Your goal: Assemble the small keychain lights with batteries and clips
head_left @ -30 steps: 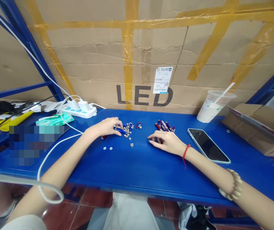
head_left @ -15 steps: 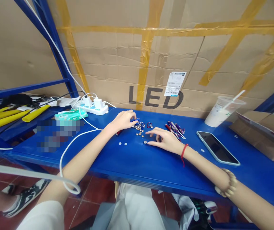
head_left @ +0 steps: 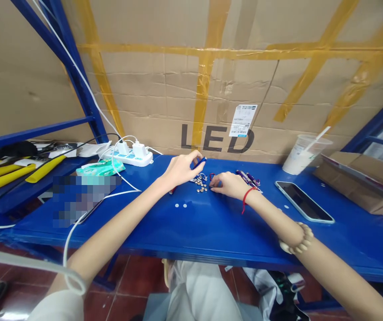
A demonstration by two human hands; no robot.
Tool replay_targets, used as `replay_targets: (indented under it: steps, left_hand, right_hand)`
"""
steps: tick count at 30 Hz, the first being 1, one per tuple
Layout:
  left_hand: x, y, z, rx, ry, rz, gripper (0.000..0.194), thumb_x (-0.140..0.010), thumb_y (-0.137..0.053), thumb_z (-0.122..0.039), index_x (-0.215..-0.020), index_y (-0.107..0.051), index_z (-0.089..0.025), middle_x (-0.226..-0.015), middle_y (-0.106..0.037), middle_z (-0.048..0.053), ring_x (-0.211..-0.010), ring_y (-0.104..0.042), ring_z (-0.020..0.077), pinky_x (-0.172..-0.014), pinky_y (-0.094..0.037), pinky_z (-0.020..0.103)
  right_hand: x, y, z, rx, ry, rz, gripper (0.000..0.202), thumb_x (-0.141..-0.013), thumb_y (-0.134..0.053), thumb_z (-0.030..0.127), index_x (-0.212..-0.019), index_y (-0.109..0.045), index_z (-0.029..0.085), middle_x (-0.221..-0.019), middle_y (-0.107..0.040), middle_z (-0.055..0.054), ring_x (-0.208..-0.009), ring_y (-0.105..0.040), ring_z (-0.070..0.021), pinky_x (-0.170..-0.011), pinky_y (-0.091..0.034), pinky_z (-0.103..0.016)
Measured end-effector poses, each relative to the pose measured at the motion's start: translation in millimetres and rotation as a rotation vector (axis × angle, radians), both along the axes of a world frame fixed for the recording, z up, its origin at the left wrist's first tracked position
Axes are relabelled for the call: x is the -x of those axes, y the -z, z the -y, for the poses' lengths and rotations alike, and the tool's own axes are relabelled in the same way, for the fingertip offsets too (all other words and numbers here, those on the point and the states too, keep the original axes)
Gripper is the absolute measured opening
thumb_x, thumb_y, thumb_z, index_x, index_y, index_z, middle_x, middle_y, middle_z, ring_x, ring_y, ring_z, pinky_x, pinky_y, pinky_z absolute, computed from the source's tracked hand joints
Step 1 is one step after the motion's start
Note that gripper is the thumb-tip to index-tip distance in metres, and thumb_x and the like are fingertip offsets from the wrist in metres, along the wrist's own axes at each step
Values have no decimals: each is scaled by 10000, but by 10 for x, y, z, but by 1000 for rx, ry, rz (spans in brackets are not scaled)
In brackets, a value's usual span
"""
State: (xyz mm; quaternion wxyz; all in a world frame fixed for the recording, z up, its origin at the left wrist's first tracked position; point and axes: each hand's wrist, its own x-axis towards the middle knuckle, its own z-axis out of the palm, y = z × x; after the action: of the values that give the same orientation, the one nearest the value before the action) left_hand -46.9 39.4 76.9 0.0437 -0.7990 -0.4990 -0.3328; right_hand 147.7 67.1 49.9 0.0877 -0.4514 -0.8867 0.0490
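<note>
Left hand (head_left: 182, 170) grips a blue tube (head_left: 202, 162); right hand (head_left: 228, 184) dips to the small parts

In the head view, the left fingers are closed around the slim blue tube, which is tilted just above a cluster of small round metal pieces (head_left: 201, 183) on the blue bench (head_left: 191, 229). The right fingers are curled, tips nearly together and low at the cluster's right side; whether they have hold of anything I cannot tell. Purple tubes (head_left: 248, 178) lie just beyond the right hand, and two white discs (head_left: 177, 205) sit apart on the near side.

The step in hand looks like steadying the tube with one hand while picking among the loose pieces with the other. By my judgement, the next move calls for a fine fingertip pinch on one small piece, without scattering its neighbours, and a steady hold on the tube.
</note>
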Motion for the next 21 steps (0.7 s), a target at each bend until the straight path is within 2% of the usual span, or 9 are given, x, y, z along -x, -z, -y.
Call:
replay_targets:
  steps: [4,9,12,16,21]
  left_hand:
    - [0,115,50,2,69,-89,214,-838,-454,-373,-964,-545,-225,-796,-671,-27,-619,-602,117,-572,-390,219]
    - [39,299,126,51,107,-27,197,-827,-471,-355,-956,-545,-226,-779,-669,-34,-611,-608,106,-574,-415,205]
    - [36,382,139,97,116,35,202,-803,-501,-331,-974,-551,-234,-803,-672,-37,-640,-613,107,-584,-429,204]
    - [23,455,145,112,134,43,189,-788,-518,-313,-944,-575,-223,-865,-682,-21,-691,-610,120,-671,-457,240]
    - [16,500,175,72,123,22,194,-775,-521,-255,-943,-604,-204,-796,-673,1,-731,-614,145,-733,-461,272]
  right_hand:
    - [32,-75,-19,-79,-66,-20,123,-734,-661,307,-850,-685,275,-850,-684,20,-739,-631,-153,-534,-392,-213]
    - [5,31,29,-135,-169,-50,173,-791,-609,396,-884,-692,276,-905,-654,9,-735,-617,-125,-523,-354,-199]
    - [-16,103,45,-134,-158,-23,167,-814,-588,371,-887,-699,269,-921,-652,2,-772,-623,-124,-503,-326,-196]
    - [-20,136,43,-125,-138,-29,172,-832,-566,354,-844,-706,254,-917,-655,4,-770,-622,-118,-494,-313,-197]
    - [6,170,47,-142,-110,-87,237,-815,-565,427,-866,-706,243,-899,-652,-11,-765,-615,-128,-510,-323,-205]
